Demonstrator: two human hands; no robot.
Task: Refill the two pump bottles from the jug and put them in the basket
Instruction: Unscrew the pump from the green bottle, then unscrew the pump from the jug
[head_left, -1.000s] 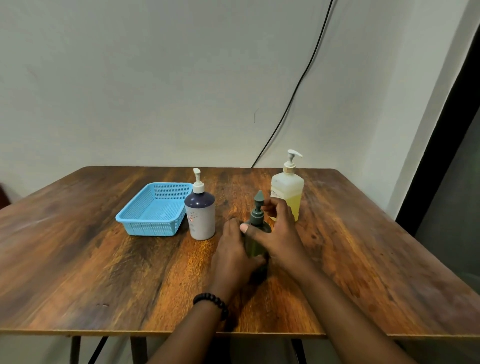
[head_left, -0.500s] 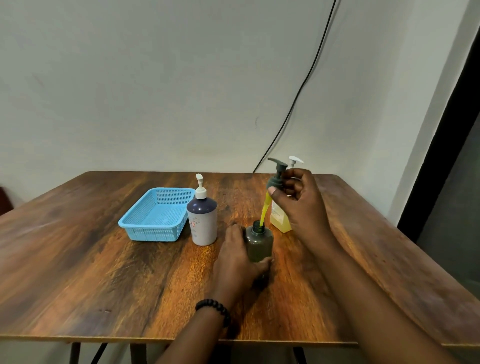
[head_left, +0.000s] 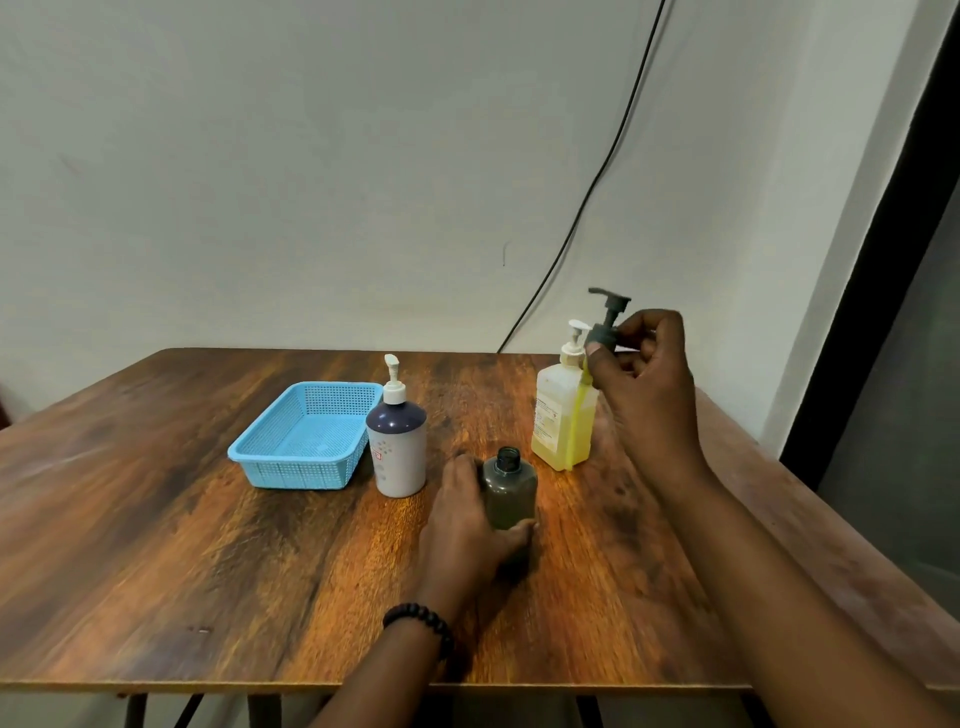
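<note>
A small dark green bottle (head_left: 510, 493) stands at the table's middle with its neck uncovered, and my left hand (head_left: 467, 525) grips its left side. My right hand (head_left: 644, 374) holds the bottle's dark pump head (head_left: 608, 322) up in the air, its yellow dip tube (head_left: 577, 415) hanging down in front of the yellow jug-like bottle (head_left: 558, 421). That bottle has a cream pump and holds yellow liquid. A white bottle with a dark shoulder and white pump (head_left: 397, 447) stands beside the blue basket (head_left: 270, 460).
The wooden table (head_left: 208, 561) ends at a near edge just below my forearms. A black cable (head_left: 587, 197) runs down the wall behind the table. A dark door frame (head_left: 872, 260) stands at the right.
My right hand unscrewed the pump head from the green bottle, lifted it out with the tube and carried it up and right. My left hand stayed on the bottle.
</note>
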